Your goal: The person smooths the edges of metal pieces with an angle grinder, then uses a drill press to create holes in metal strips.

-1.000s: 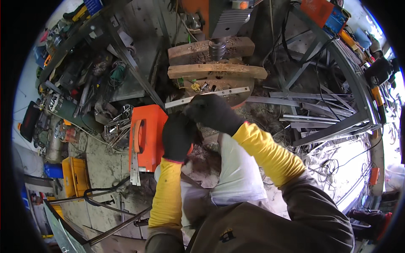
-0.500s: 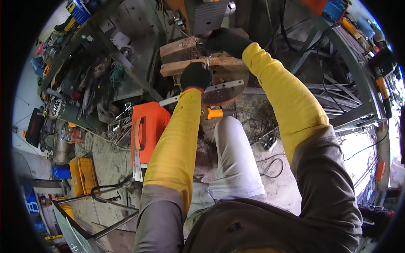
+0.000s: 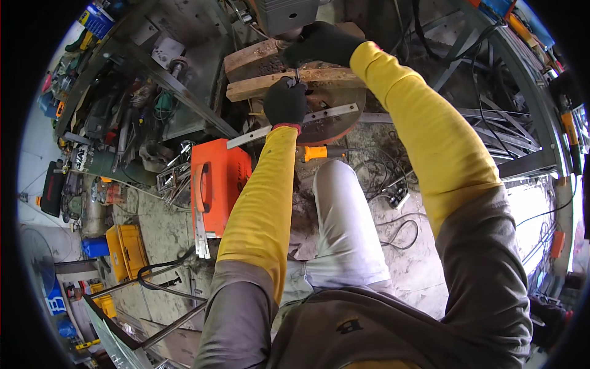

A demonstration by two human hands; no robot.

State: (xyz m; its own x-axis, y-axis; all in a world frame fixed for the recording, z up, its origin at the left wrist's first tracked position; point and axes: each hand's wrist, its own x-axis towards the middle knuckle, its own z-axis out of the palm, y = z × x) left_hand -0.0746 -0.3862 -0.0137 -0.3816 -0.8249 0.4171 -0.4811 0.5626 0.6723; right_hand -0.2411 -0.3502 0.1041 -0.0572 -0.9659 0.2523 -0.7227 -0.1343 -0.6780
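Note:
My left hand (image 3: 285,103), in a dark glove, is closed at a thin metal drill bit (image 3: 298,75), its fingertips pinched around the bit's lower part. Just above, my right hand (image 3: 326,46), also dark-gloved, wraps around the chuck below the grey drill press head (image 3: 287,15); the glove hides most of the chuck. Two wooden blocks, a rear one (image 3: 249,56) and a front one (image 3: 246,91), lie on the round press table (image 3: 329,130). A flat metal bar with holes (image 3: 332,113) crosses that table, passing beneath my left wrist.
An orange metal case (image 3: 227,178) stands left of my knee. A yellow-and-black power tool (image 3: 316,152) lies beyond the knee, its cable (image 3: 399,240) looping across the floor. Metal frames (image 3: 534,163) rise at the right; a cluttered shelf (image 3: 123,123) fills the left.
The view has shifted slightly. My right hand has come lower over the chuck and covers more of it, while my left hand stays at the bit.

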